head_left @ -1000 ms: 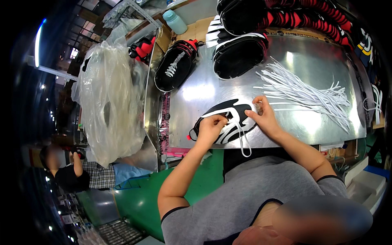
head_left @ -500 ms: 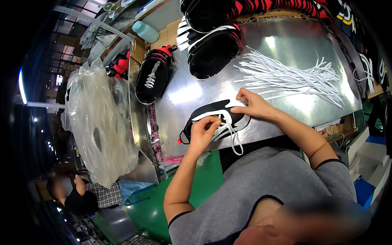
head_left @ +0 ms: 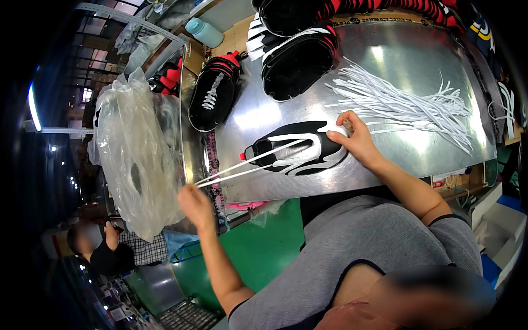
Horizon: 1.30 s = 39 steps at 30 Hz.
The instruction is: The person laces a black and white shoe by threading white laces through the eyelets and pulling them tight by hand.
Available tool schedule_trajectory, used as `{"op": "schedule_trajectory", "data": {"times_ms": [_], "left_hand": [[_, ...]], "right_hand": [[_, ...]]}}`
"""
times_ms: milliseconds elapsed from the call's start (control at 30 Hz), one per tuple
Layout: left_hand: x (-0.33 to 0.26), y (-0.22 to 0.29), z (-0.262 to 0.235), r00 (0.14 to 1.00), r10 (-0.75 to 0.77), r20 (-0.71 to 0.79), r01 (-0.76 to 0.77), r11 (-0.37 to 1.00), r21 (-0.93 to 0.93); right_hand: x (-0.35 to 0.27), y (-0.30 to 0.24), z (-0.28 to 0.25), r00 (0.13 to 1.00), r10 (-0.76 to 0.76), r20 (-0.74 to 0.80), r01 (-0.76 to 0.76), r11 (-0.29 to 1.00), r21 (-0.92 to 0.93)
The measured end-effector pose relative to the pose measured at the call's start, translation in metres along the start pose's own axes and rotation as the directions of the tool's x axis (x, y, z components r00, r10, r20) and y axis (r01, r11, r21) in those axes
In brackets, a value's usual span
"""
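Observation:
A black and white shoe upper lies on the metal table in front of me. A white shoelace runs out of its eyelets as two taut strands. My left hand, a little blurred, is closed on the strands out past the table's left edge. My right hand pinches the white end of the upper between thumb and fingers and holds it against the table. A pile of loose white laces lies beyond my right hand.
Laced black and red upper at back left, beside stacked uppers. Metal table with a bent left rim. Left of it hangs a clear plastic bag. A light blue bottle stands behind. Another person is at far left.
My left hand has moved from the upper's eyelets out to the left, drawing the looped lace into two straight strands. My right hand still grips the upper's end.

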State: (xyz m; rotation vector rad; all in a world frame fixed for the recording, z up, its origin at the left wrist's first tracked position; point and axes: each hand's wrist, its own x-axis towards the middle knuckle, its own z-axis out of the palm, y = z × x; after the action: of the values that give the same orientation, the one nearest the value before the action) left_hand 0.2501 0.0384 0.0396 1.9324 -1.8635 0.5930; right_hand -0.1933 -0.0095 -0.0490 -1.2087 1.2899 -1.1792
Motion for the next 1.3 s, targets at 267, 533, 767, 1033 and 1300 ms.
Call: {"op": "schedule_trajectory", "data": {"times_ms": [267, 533, 767, 1033, 1300], "left_hand": [[0.004, 0.04, -0.027, 0.967, -0.098, 0.233, 0.187, 0.898, -0.397], [0.042, 0.191, -0.032, 0.97, 0.22, 0.107, -0.071, 0.672, -0.737], [0.038, 0.214, -0.009, 0.961, 0.242, 0.133, -0.028, 0.565, -0.825], [0.035, 0.237, 0.007, 0.945, 0.205, 0.253, 0.106, 0.541, -0.834], [0.01, 0.192, 0.045, 0.279, 0.256, 0.925, 0.873, 0.334, -0.356]], "right_hand": [[0.003, -0.008, -0.002, 0.993, 0.07, 0.097, -0.054, 0.986, -0.16], [0.0, -0.021, -0.002, 0.947, -0.279, 0.157, 0.315, 0.727, -0.61], [0.005, -0.043, -0.007, 0.948, -0.228, 0.222, 0.302, 0.863, -0.405], [0.001, -0.055, 0.019, 0.931, 0.024, 0.364, -0.137, 0.948, 0.287], [0.002, -0.024, 0.029, 0.925, 0.097, 0.367, -0.243, 0.894, 0.377]]}}
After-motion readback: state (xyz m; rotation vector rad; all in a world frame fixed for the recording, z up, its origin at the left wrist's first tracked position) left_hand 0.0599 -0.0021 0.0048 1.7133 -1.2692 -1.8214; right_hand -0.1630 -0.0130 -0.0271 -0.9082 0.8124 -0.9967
